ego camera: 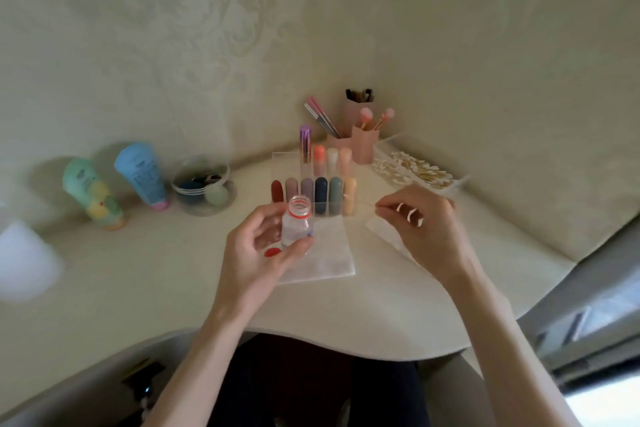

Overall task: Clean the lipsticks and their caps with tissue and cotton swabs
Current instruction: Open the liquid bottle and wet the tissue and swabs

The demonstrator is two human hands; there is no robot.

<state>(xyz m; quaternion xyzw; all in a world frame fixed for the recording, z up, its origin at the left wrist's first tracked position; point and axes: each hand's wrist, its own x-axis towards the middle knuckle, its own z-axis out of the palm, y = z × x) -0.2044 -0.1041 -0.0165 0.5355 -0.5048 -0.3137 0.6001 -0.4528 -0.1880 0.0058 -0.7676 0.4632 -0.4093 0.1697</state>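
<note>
My left hand [263,246] grips a small clear bottle [297,224] with an orange-ringed open neck, held upright above a white tissue [322,256] on the table. A red cap [273,252] shows under my left fingers. My right hand [420,229] pinches a thin cotton swab [360,202], its tip pointing left toward the bottle. Behind them a clear organizer [313,184] holds several capsule-shaped lipsticks in red, pink, mauve, navy, teal and peach, with more in a back row. A second tissue [386,236] lies partly under my right hand.
A clear tray of cotton swabs [414,170] sits at the back right. Pink brush holders [363,146] stand in the corner. A bowl of sponges [204,185] and two tubes [142,177] are on the left. A white blurred object [24,260] is at the far left.
</note>
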